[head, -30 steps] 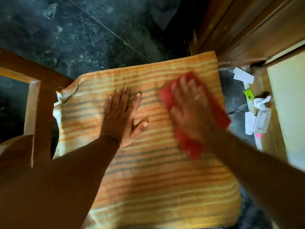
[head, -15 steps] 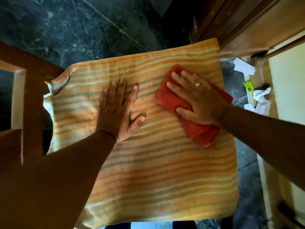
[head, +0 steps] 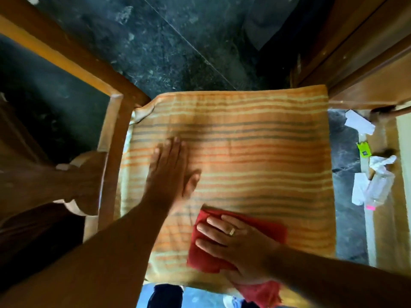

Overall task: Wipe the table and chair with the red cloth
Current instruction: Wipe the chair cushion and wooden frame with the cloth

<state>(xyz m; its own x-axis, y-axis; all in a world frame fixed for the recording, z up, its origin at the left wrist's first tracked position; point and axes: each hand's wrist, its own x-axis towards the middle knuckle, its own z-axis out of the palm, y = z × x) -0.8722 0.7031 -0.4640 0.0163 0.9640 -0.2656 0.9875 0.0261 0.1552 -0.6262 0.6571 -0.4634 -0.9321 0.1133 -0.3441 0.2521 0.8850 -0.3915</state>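
The chair seat [head: 255, 152] is covered by an orange and yellow striped cloth and fills the middle of the view. Its wooden frame [head: 111, 134] runs along the left side. My right hand [head: 235, 243] lies flat on the red cloth [head: 204, 256] near the seat's front edge, pressing it down; a corner of the red cloth hangs off the front. My left hand [head: 171, 174] rests flat on the seat's left part, fingers together, holding nothing.
Dark stone floor [head: 166, 41] lies beyond the seat. Wooden furniture [head: 367, 63] stands at the upper right. Paper scraps, a green tag [head: 364, 149] and a clear plastic bottle [head: 378, 187] lie on the floor to the right of the seat.
My right hand has dragged the red cloth from the seat's far right part toward the front edge. My left hand has stayed on the seat's left side. The view has tilted.
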